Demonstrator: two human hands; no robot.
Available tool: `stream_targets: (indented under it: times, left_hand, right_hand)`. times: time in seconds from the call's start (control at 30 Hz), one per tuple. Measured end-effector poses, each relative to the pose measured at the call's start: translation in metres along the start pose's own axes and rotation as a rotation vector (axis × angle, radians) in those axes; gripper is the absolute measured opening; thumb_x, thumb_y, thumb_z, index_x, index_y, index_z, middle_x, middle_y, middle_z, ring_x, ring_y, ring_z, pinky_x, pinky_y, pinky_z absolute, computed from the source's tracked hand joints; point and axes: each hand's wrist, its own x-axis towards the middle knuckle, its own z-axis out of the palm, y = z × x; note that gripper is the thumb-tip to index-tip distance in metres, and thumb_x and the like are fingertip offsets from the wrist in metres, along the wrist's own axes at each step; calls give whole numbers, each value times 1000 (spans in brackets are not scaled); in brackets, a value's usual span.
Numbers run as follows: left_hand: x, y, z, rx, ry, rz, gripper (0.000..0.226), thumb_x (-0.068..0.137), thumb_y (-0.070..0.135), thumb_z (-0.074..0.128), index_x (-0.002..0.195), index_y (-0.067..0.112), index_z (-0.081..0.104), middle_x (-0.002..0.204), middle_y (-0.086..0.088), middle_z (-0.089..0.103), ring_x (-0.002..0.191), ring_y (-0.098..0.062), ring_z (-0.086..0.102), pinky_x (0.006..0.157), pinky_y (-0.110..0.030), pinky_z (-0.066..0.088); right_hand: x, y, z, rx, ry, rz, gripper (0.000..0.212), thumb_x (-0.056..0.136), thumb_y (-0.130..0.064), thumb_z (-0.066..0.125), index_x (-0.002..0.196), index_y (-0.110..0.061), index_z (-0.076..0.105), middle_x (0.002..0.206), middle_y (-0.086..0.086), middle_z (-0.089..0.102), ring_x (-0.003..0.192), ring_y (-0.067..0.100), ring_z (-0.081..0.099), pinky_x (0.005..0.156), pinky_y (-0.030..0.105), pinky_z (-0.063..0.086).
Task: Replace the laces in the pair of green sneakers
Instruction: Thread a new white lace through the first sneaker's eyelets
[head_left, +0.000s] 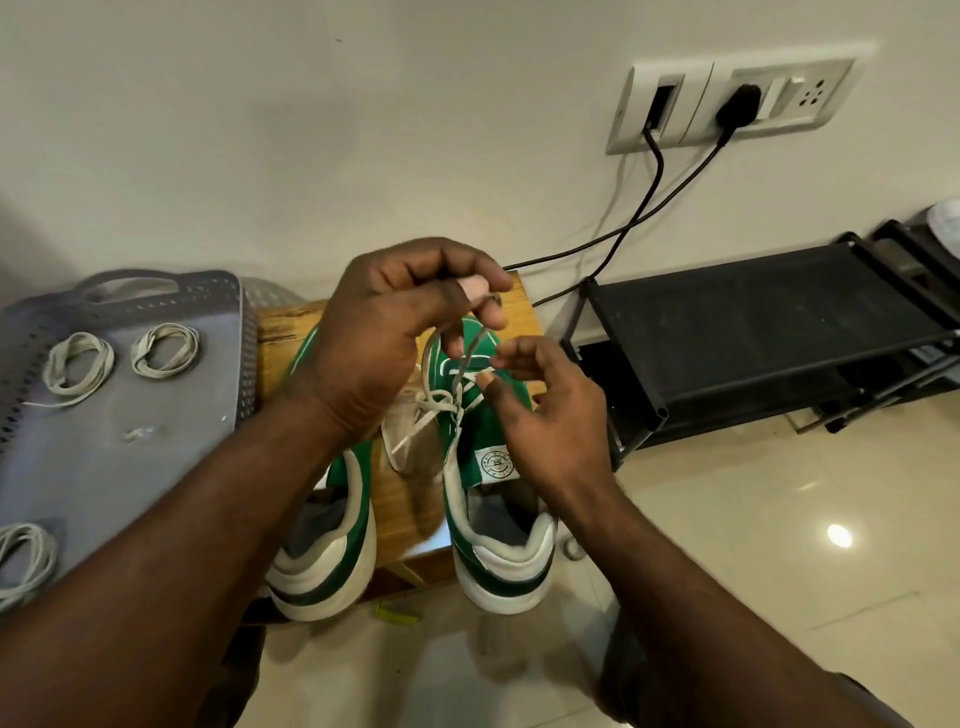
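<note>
- Pinching a lace (441, 402) with both hands, centre of frame, over the green sneaker (498, 431) on the right side of the pair.
- left hand (395, 332): fingers curled, thumb and fingertips pinch the lace strand and hold it up above the shoe's front. A pale bandage (475, 286) wraps one finger.
- right hand (545, 410): thumb and forefinger pinch the same lace just beside the eyelets, other fingers loosely curled.
- Lace is partly threaded and crosses over that shoe's tongue.
- second green sneaker (332, 551) sits just left of the first, its front hidden under the left forearm; can't tell its lacing.
- Both shoes rest on a wooden stool (405, 509), heels toward the bottom of the frame.
- gray tray (156, 441) at left of frame holds three coiled laces (78, 366).
- black shoe rack (753, 332) at right of frame.
- wall socket (737, 104) at upper right, two black cables (649, 208) plugged in.
</note>
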Motion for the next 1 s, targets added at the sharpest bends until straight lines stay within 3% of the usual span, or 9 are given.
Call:
stream_targets:
  times: [0.13, 0.2, 0.27, 0.4, 0.5, 0.63, 0.77, 0.9, 1.0]
  left_hand:
    - [-4, 5, 9, 171, -182, 35, 24, 99, 2, 60, 118, 11, 73, 86, -9, 73, 75, -18, 65, 64, -24, 49]
    - [-3, 5, 9, 246, -146, 59, 29, 97, 6, 66, 121, 19, 72, 87, -3, 72, 74, -34, 62, 63, -29, 52]
    - [-1, 0, 5, 387, 49, 87, 31, 95, 10, 71, 121, 28, 72, 90, 1, 72, 72, -36, 60, 63, -42, 56]
    - [5, -5, -5, 468, 500, 150, 28, 91, 18, 75, 115, 32, 70, 86, 5, 72, 69, -18, 61, 65, -42, 53]
    - [8, -3, -7, 391, 584, 145, 33, 92, 18, 73, 122, 29, 65, 99, 8, 73, 88, -22, 67, 82, -45, 58]
    - [4, -13, -4, 869, 387, 45, 43, 89, 23, 74, 126, 41, 61, 142, 12, 52, 137, -14, 39, 109, -43, 38]
    - [2, -26, 4, 1008, 61, -176, 12, 97, 33, 69, 104, 39, 76, 110, 11, 68, 116, -25, 55, 98, -50, 47]
    - [1, -39, 22, 1144, -112, -221, 24, 106, 35, 53, 118, 33, 74, 120, 3, 64, 119, -28, 47, 101, -57, 43]
    - [6, -47, 21, 977, -173, -340, 24, 107, 33, 50, 97, 31, 72, 108, 1, 65, 115, -33, 53, 101, -59, 45]
  right_hand:
    - [4, -11, -11, 206, 11, -222, 12, 103, -25, 66, 110, -17, 73, 92, -9, 73, 84, 16, 70, 71, 38, 59]
    - [5, -13, -14, 332, 29, -162, 10, 103, -18, 67, 105, -12, 74, 87, -2, 74, 80, 17, 70, 69, 38, 60]
    - [8, -10, -14, 430, 112, 35, 7, 101, -15, 68, 98, -15, 74, 82, 2, 72, 74, 13, 66, 66, 32, 56]
    - [15, 0, -13, 512, 223, 415, 17, 101, -18, 65, 85, -20, 69, 75, 2, 68, 64, 10, 54, 66, 32, 45]
    - [14, 0, -11, 546, 184, 530, 17, 103, -17, 59, 90, -12, 70, 72, 2, 66, 55, 6, 52, 53, 22, 42]
    - [12, -7, -9, 625, 104, 578, 22, 104, -13, 53, 99, -3, 72, 67, 4, 68, 45, 6, 48, 43, 16, 39]
    - [14, -9, -12, 732, 19, 534, 24, 104, -13, 50, 97, -6, 71, 69, 5, 69, 50, 10, 48, 48, 19, 39]
    - [13, -9, -14, 769, -33, 511, 29, 107, -18, 47, 95, -7, 71, 71, 6, 70, 53, 11, 51, 52, 21, 40]
    - [12, -7, -16, 848, -19, 514, 33, 108, -19, 46, 93, -7, 73, 69, 5, 68, 54, 12, 50, 53, 22, 41]
